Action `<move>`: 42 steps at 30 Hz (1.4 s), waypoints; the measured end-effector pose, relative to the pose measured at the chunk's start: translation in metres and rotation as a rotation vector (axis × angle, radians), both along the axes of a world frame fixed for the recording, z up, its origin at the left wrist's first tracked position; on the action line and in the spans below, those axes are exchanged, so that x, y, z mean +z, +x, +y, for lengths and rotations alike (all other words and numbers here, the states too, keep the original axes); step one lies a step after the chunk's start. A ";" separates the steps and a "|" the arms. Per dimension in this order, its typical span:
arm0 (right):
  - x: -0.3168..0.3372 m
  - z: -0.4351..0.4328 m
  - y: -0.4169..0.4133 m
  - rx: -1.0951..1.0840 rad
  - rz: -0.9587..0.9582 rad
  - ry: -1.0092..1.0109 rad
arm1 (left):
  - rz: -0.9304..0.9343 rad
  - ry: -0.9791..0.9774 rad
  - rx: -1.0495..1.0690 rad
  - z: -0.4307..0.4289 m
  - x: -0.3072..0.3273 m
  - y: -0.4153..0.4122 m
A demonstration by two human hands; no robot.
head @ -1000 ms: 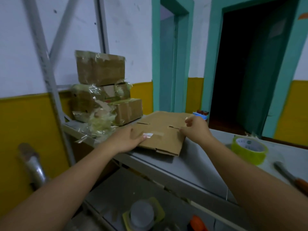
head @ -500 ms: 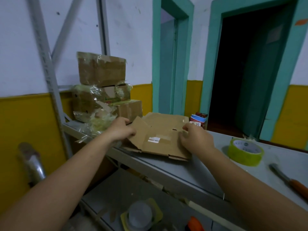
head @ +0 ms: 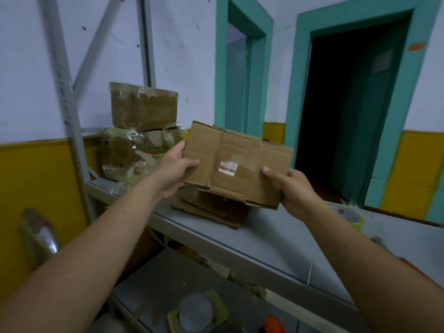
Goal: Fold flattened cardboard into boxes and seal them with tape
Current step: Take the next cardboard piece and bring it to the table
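A flattened brown cardboard piece with a white label scrap is held up above the grey table. My left hand grips its left edge, thumb on the front. My right hand grips its lower right corner, thumb on the front face. More flattened cardboard lies on the table beneath it. A yellow-green tape roll sits on the table to the right, partly hidden by my right forearm.
Three taped boxes stand stacked at the table's far left against a grey metal rack post. A lower shelf holds a clear lid on a yellow item and an orange object. Two teal doorways are behind.
Both hands lifted the top cardboard piece off the pile and raised it upright in front of me. The view moved closer to the table.
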State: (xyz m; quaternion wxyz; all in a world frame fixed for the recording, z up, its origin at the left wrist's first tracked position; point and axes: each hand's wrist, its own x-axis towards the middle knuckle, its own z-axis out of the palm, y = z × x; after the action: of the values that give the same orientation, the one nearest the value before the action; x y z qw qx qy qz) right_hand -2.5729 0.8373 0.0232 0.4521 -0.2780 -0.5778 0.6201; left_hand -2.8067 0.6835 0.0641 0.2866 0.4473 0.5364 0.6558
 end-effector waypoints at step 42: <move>0.073 0.054 0.284 -0.744 -0.160 0.728 | 0.109 0.396 -0.331 0.214 0.052 0.241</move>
State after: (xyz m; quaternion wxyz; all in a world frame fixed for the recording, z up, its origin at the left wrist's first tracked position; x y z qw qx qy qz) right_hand -2.2893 0.8912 0.0960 0.6635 -0.3355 -0.6508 0.1536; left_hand -2.5656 0.8977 0.1166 0.2676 0.6110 0.3317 0.6671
